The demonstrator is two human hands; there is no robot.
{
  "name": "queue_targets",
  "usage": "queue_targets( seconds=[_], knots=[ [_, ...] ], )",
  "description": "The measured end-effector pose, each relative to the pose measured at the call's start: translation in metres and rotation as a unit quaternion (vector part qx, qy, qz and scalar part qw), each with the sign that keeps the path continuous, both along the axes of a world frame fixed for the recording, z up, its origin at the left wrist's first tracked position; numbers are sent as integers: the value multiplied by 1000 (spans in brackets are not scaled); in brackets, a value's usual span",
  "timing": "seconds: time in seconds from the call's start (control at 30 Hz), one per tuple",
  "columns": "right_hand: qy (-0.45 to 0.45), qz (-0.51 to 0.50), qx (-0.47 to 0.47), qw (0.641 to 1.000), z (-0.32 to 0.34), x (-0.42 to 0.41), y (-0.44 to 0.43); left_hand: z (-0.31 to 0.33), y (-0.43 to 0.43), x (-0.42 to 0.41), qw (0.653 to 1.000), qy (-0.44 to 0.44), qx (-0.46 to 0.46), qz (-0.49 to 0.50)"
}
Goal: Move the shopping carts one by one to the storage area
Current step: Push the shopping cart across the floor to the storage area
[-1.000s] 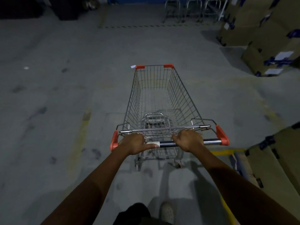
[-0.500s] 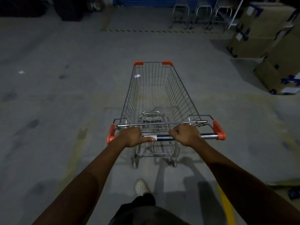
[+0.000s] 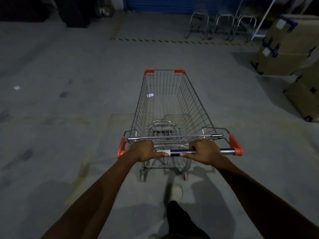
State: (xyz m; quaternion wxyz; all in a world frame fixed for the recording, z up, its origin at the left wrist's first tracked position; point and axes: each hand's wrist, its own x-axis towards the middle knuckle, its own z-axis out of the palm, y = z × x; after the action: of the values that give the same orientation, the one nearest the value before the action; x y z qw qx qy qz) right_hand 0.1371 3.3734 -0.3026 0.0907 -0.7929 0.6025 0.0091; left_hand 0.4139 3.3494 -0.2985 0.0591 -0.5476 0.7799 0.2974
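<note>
Progress: mid-transit | cart (image 3: 170,107) empty on open floor (image 3: 69,118), short of striped zone (image 3: 155,40) | left hand (image 3: 144,150), right hand (image 3: 204,151) both wrapped round handle bar (image 3: 176,151)

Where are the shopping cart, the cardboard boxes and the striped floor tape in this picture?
shopping cart (image 3: 195,107), head view, on the right wire wall of its basket.
cardboard boxes (image 3: 286,54), head view, on the front face of the upper stack at right.
striped floor tape (image 3: 155,40), head view, on the strip running across the floor ahead.
</note>
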Motion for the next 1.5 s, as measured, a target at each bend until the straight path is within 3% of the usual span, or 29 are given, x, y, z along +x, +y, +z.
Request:
queue_targets(
  seconds=[0.17,0.37,0.53,0.63,0.9,1.0,1.1,1.2,1.33,1.5],
  knots=[
    [-74,-101,-28,992,-14,-10,-114,14,-101,-10,1000,11,-14,8],
    [-29,-144,-63,987,-17,-13,-258,27,-236,-19,999,25,-24,1],
    [-10,-138,-102,985,-11,-12,-357,32,-345,-22,999,2,25,40],
    [-30,-154,-129,979,-16,-8,-409,34,-403,-20,999,-3,29,26],
    [-60,-94,-382,918,-41,-17,-570,29,-573,-25,999,24,29,13],
    [-42,-123,-343,930,-41,-16,-642,32,-645,-29,999,35,27,-6],
    [-28,-149,-188,970,-20,-15,-717,28,-719,-26,999,46,19,-15],
    [-1,-70,-223,972,-14,-25,-779,27,-788,-24,999,46,17,-13],
    [-7,-185,-78,980,-15,-39,-851,18,-876,-31,998,49,23,-39],
    [30,-181,18,983,-14,-50,-946,21,-966,-46,999,17,28,-33]
  ],
)
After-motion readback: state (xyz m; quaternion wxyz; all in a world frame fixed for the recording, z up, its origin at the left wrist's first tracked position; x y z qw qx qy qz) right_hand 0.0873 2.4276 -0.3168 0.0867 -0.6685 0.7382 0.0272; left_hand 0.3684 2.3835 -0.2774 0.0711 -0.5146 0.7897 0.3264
